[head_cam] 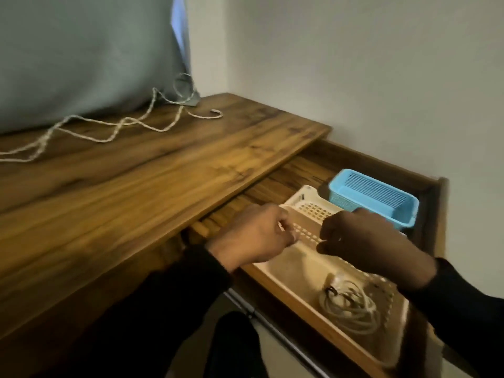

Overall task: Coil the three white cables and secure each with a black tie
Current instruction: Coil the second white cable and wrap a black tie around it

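Note:
Inside the cream basket point(275, 271) in the open drawer lies one coiled white cable point(351, 306) with a black tie point(328, 291) at its left side. Loose white cable point(109, 130) trails in loops across the wooden tabletop, back toward the grey cushion. My left hand point(253, 236) and my right hand point(373, 241) hover close together over the far half of the cream basket. On both hands the fingers are curled in, and I see nothing in either. The picture is blurred by motion.
A light blue basket point(381, 197) sits behind the cream one in the drawer point(433, 214). The wooden tabletop point(152, 170) overhangs the drawer's left side. A grey cushion point(81, 50) leans at the back left, with white wall to the right.

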